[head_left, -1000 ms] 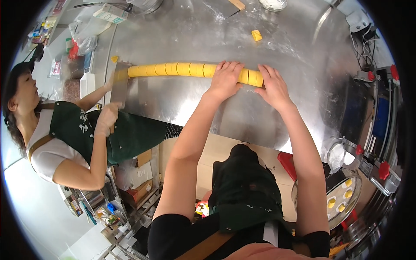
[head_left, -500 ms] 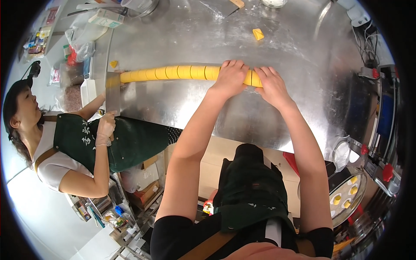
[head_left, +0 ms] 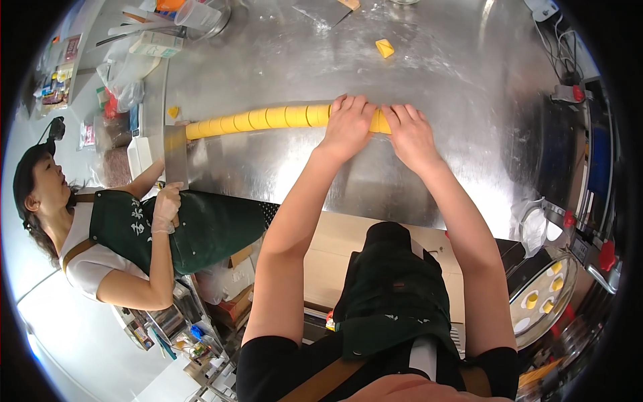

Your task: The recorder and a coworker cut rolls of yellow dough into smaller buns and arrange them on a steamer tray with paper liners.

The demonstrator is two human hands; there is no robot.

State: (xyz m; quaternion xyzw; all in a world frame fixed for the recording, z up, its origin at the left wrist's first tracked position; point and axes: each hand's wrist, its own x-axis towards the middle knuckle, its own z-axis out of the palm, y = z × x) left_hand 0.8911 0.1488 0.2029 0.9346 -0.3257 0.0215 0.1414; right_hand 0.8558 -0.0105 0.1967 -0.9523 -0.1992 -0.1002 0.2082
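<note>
Both hands are pressing flat, fingers spread, on the right end of the yellow dough log [head_left: 268, 119] lying across the steel table [head_left: 429, 80]: left hand [head_left: 348, 124], right hand [head_left: 410, 134]. They have shifted slightly left since a second ago, still rolling. A co-worker's gloved hand [head_left: 165, 211] is holding a scraper [head_left: 176, 157] at the log's left end.

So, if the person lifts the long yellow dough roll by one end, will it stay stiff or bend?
The yellow dough roll would probably sag or break: it is long, thin and already scored into segments. It looks soft, since the left hand and right hand press on it. Being round, it may roll on the smooth steel table.
</note>
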